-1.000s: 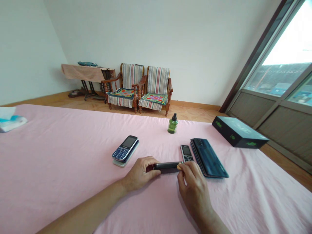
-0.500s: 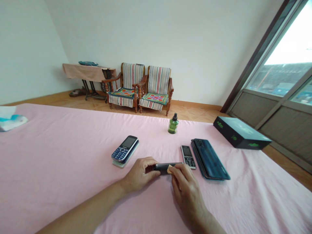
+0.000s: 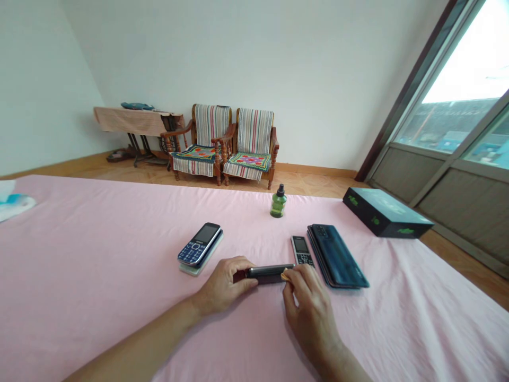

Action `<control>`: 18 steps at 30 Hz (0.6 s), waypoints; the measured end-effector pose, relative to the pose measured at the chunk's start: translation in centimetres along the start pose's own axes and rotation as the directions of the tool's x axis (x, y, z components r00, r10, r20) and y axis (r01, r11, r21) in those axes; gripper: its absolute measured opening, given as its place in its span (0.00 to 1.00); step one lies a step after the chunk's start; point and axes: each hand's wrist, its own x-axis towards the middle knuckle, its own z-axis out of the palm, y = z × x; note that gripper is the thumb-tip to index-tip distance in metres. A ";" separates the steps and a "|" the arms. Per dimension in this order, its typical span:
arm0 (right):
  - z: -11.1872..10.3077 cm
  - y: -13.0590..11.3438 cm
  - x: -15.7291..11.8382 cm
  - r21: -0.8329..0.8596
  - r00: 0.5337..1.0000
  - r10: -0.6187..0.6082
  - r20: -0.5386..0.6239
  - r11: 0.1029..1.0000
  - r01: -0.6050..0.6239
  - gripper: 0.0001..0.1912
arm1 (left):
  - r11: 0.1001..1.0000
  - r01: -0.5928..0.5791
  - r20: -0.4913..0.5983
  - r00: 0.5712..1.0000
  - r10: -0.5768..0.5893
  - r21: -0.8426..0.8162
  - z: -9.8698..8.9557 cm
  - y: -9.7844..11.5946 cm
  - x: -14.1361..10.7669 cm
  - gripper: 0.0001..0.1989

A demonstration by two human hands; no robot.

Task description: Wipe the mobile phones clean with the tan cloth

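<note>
Head view: on pink sheeting (image 3: 99, 265), left grip (image 3: 225, 286) clamps a black phone (image 3: 270, 274), right grip (image 3: 310, 313) pinches a cloth (image 3: 285, 276), armchairs (image 3: 210, 124) beyond.

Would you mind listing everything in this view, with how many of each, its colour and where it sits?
bedsheet: one, pink, covering the foreground surface
keypad phone: one, blue, on a pale flat case, left of centre
small keypad phone: one, black, left of the smartphone stack
smartphone stack: one, dark blue, right of centre
spray bottle: one, green, behind the phones
box: one, black, far right of the sheet
slim device: one, black, between the hands
cloth scrap: one, tan, at the device's right end
tissue pack: one, white and blue, left edge
armchairs: two, striped, against the far wall
left hand: one, on the slim device
right hand: one, on the cloth scrap
</note>
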 end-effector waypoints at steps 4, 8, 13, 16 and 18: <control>0.9 -1.0 -0.1 0.084 0.999 -0.048 0.014 0.995 0.047 0.12 | 1.000 -0.005 0.006 1.000 0.005 -0.011 0.1 -0.1 0.0 0.15; 1.4 -2.3 0.0 0.144 0.993 -0.086 0.082 0.987 0.074 0.11 | 1.000 -0.015 0.004 1.000 0.015 -0.014 0.2 -0.1 0.0 0.16; 1.1 -2.1 0.0 0.088 0.997 -0.059 0.043 0.995 0.055 0.12 | 1.000 -0.024 0.008 1.000 0.025 -0.007 0.1 -0.1 0.0 0.17; 0.4 -0.8 0.1 0.022 1.000 -0.006 -0.009 1.000 0.006 0.11 | 1.000 -0.018 0.006 1.000 0.018 0.005 0.0 -0.1 0.0 0.16; -0.2 0.1 0.3 -0.014 0.999 0.043 -0.014 0.999 -0.043 0.10 | 1.000 -0.013 0.004 1.000 0.013 0.014 -0.1 0.0 0.0 0.14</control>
